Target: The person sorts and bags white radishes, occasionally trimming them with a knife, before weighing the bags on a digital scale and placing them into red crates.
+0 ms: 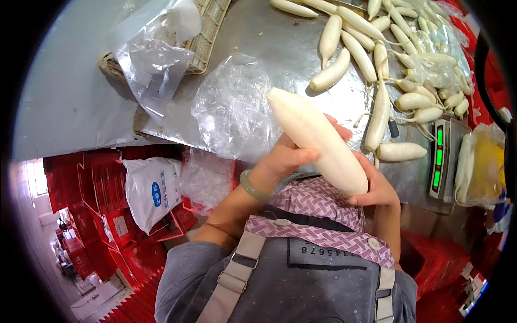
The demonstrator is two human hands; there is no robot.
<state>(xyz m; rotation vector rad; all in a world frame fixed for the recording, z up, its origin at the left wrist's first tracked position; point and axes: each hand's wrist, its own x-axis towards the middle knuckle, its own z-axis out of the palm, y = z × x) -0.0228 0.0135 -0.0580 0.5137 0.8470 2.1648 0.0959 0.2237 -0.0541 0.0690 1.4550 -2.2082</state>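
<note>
A large, peeled-looking white daikon radish (pixel 318 141) is held aslant in front of my body, over the near edge of the metal table (pixel 245 29). Round its middle on the left side closes my left hand (pixel 291 156), its thumb lying across the top. At the lower right end, my right hand (pixel 377 185) grips it, fingers partly hidden behind. Crumpled clear plastic bags (pixel 232 105) lie on the table just left of the radish's upper end. Several more daikon radishes (pixel 358 56), some with thin root tails, are heaped beyond it to the right.
A scale with a green-lit display (pixel 440 159) stands at the right, beside a yellow bag (pixel 484 167). A plastic crate (pixel 209 37) and more clear film (pixel 153 70) are at the back left. Below the table at left are a white sack (pixel 152 191) and red crates (pixel 126 226).
</note>
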